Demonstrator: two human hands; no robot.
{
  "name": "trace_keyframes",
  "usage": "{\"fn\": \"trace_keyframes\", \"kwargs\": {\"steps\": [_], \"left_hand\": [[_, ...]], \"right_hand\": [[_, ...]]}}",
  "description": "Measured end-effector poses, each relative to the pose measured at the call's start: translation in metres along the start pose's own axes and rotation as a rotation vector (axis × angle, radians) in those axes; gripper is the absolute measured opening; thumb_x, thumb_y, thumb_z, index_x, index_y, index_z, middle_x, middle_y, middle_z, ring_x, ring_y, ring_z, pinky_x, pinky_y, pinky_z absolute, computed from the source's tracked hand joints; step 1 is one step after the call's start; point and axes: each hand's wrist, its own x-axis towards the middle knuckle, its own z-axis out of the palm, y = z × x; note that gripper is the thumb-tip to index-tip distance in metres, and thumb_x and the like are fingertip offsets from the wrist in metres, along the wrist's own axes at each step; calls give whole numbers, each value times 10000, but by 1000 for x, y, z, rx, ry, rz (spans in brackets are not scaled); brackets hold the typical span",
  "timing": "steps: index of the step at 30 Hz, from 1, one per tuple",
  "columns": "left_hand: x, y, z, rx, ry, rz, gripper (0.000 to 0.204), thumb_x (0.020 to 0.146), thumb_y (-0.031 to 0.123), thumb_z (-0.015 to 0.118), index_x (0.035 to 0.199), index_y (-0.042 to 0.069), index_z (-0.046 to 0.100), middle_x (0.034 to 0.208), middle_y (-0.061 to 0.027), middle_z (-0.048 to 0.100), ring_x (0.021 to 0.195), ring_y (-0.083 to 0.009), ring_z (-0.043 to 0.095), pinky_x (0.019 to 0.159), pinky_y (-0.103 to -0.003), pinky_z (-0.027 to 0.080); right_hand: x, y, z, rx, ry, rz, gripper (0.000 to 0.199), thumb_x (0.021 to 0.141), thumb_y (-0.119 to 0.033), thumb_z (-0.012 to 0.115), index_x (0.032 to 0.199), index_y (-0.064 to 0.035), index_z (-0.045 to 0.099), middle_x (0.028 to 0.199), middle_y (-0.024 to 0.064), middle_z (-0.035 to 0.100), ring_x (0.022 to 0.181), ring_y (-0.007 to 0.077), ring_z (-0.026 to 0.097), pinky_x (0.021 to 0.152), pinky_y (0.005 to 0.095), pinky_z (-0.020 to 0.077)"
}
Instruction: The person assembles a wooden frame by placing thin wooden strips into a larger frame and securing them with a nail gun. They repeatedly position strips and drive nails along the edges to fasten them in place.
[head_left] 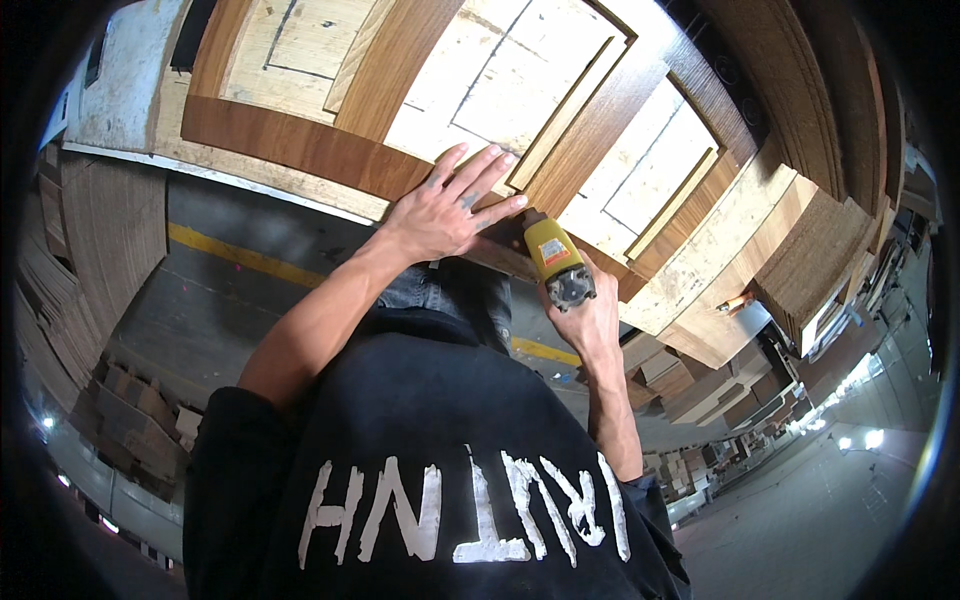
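A wooden panel frame (285, 140) with brown rails and pale inset boards (480, 90) lies on the bench before me. My left hand (445, 212) rests on its near rail, fingers spread, the fingertips reaching onto a pale board. My right hand (592, 315) is wrapped round a yellow pneumatic nail gun (553, 250), whose handle and trigger are hidden beneath its body. The gun's dark nose points at the near rail, close to my left index finger and a brown upright (600, 125). Thin pale strips (565, 115) stand along the edges of the inset boards.
Stacked brown boards stand at the left (110, 225) and right (818, 240) of the bench. A small orange-handled tool (737, 302) lies at the bench's right end. A yellow line (245, 255) crosses the grey floor below.
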Motion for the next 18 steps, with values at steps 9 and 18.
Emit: {"fn": "trace_keyframes", "kwargs": {"steps": [9, 18], "left_hand": [[4, 4, -12, 32, -28, -16, 1075, 735, 496, 803, 1548, -23, 328, 1640, -163, 310, 1537, -310, 253, 1262, -533, 159], [-66, -76, -75, 110, 63, -338, 1156, 754, 705, 720, 1583, 41, 265, 1651, -226, 210, 1542, -388, 175, 1234, -610, 120]], "right_hand": [[-20, -4, 9, 33, 73, 32, 363, 792, -161, 752, 1093, 9, 641, 817, 287, 694, 825, 451, 701, 734, 486, 558], [-18, -4, 19, 103, 152, 5, 283, 807, -129, 729, 1071, -28, 704, 899, 250, 725, 918, 415, 715, 786, 466, 563]]}}
